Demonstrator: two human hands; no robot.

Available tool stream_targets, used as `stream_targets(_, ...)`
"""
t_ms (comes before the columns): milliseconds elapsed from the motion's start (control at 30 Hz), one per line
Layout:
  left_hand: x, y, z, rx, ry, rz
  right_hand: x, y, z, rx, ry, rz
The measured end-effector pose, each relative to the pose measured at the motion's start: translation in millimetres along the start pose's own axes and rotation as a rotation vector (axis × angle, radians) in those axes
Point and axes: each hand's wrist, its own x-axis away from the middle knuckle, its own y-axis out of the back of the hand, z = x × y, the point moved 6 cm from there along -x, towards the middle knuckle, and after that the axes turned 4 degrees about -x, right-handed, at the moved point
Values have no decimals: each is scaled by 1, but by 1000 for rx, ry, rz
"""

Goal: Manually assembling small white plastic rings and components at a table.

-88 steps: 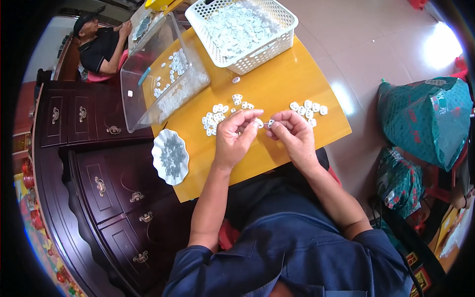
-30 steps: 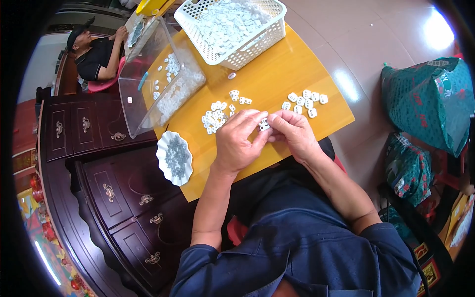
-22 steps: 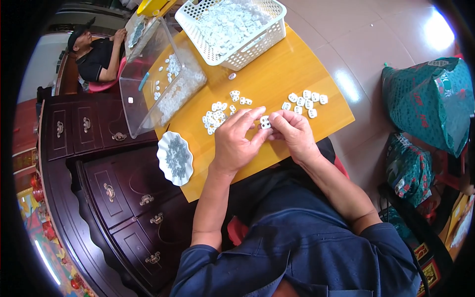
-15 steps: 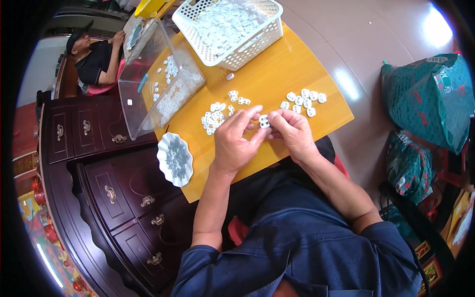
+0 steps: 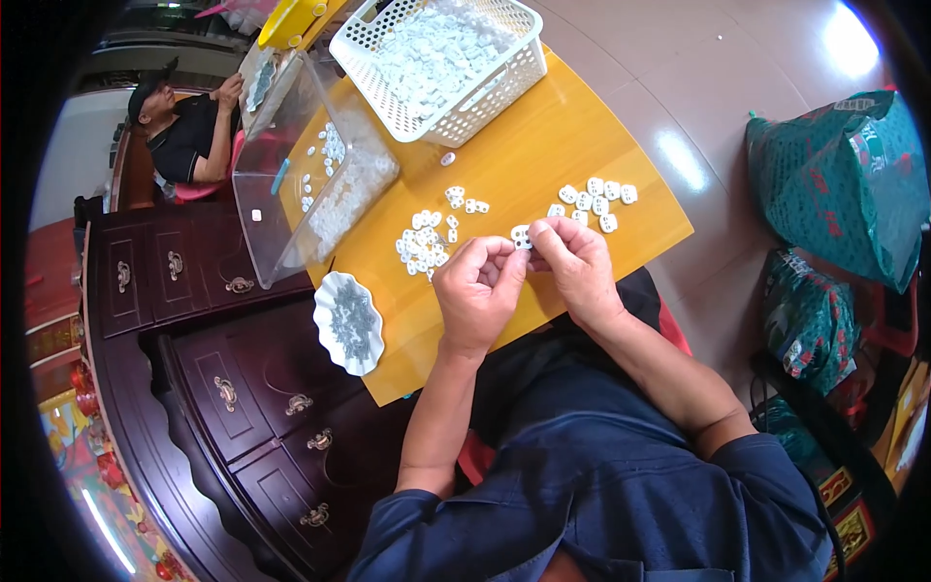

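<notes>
Yellow table (image 5: 582, 116), with a little white piece (image 5: 521, 237) held up near the middle of the frame.

From far away, I see the right hand (image 5: 580, 274) pinching the piece, while the left hand (image 5: 477, 291) curls in, thumb at its bottom edge; I can't tell if that one grips too. I think the piece is light, hard and smooth, so it could slip; I would hold it by its edges. Its back and some fingertips are hidden, and its dark spots are too small for me to make out. Loose white bits (image 5: 420, 245) lie left of it, more white pieces (image 5: 596, 201) to the right. My view cuts off the white basket (image 5: 485, 107) at the top.
</notes>
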Motion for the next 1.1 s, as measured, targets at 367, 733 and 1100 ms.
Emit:
stream_targets(367, 0, -5, 15, 279, 228, 76, 2, -1, 7, 109, 50, 16)
stream_targets(733, 3, -9, 17, 316, 179, 30, -1, 3, 4, 136, 49, 19)
stream_targets(1100, -8, 6, -10, -133, -89, 76, 0, 1, 1, 187, 50, 38)
